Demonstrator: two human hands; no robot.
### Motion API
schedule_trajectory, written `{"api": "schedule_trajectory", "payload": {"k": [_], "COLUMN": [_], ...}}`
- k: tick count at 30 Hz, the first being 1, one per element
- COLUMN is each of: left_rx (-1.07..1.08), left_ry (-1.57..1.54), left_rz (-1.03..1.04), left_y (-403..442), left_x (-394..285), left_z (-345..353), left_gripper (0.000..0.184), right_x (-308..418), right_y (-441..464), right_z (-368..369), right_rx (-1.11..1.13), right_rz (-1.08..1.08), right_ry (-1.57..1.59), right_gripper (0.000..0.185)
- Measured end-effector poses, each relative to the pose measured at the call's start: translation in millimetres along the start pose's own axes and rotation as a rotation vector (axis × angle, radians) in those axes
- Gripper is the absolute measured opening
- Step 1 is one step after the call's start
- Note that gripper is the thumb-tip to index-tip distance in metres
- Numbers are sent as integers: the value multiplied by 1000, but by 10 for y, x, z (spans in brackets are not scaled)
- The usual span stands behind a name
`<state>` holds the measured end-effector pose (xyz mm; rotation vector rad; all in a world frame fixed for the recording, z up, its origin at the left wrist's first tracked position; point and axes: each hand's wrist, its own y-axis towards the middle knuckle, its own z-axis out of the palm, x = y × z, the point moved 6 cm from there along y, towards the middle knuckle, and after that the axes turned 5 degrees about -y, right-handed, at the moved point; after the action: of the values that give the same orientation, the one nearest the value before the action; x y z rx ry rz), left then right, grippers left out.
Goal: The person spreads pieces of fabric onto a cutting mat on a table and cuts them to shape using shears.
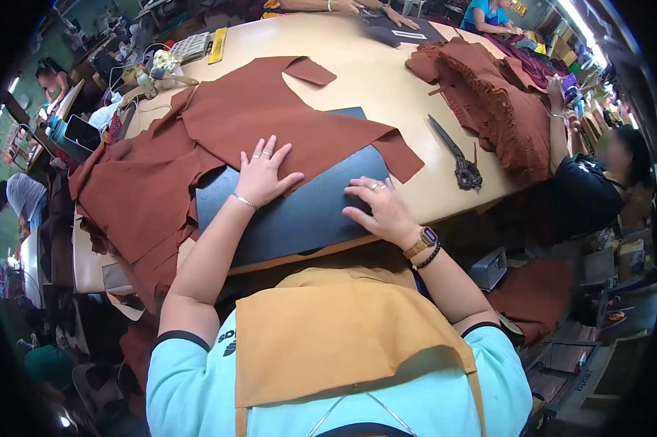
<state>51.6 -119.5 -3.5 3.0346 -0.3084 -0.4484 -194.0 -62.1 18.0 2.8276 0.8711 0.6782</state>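
Note:
My left hand (265,172) lies with fingers spread on the reddish-brown fabric (248,109), near its lower edge. Under that fabric is a dark blue-grey flat sheet (299,222) at the table's front edge. On the right part of the sheet rests my right hand (378,207), fingers apart and slightly bent, holding nothing. Beyond it, to the right, large dark-handled scissors (458,156) lie on the table, blades pointing away.
The pale table (372,80) carries a bunched brown fabric pile (481,102) at right and more brown fabric (135,197) hanging off the left. A yellow item (217,46), calculator (190,46) and brush (174,76) sit back left. Co-workers are around the table.

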Motion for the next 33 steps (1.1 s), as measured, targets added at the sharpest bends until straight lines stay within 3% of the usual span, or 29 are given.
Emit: {"api": "schedule_trajectory", "payload": {"k": [4, 6, 8, 10, 11, 14, 16, 23, 26, 27, 30, 33], "left_rx": [14, 70, 144, 156, 113, -68, -226, 109, 165, 144, 33, 5], "left_ry": [-35, -68, -98, -195, -161, 29, 107, -170, -114, -100, -55, -72], "left_rz": [42, 78, 120, 41, 7, -78, -21, 586, 524, 449, 228, 248], "left_y": [-151, -335, -528, -672, -720, -752, -702, -610, -464, -351, 3, 71], "left_x": [120, 254, 455, 777, 961, 1081, 905, -702, -935, -890, -621, -551], "left_z": [67, -77, -281, -468, -571, -900, -891, -22, 321, 337, 347, 372], "left_gripper": [63, 59, 56, 51, 49, 48, 49, 60, 66, 67, 68, 66], "right_x": [-705, -1219, -1825, -2370, -2453, -2559, -2611, -2806, -2630, -2575, -2598, -2466], "right_y": [-44, -146, -360, -588, -642, -716, -671, -579, -595, -571, -643, -769], "right_z": [-283, -496, -642, -664, -697, -723, -755, -890, -1028, -1068, -1118, -1069], "right_rx": [-183, -130, -316, -380, -350, -290, -280, -41, 4, 52, 34, 26], "right_rz": [75, 386, 389, 411, 461, 532, 573, 801, 785, 755, 800, 704], "right_ry": [-159, -157, -243, -371, -280, -225, -288, -404, -416, -450, -465, -318], "right_gripper": [40, 41, 41, 42, 44, 44, 41, 37, 32, 24, 23, 32]}}
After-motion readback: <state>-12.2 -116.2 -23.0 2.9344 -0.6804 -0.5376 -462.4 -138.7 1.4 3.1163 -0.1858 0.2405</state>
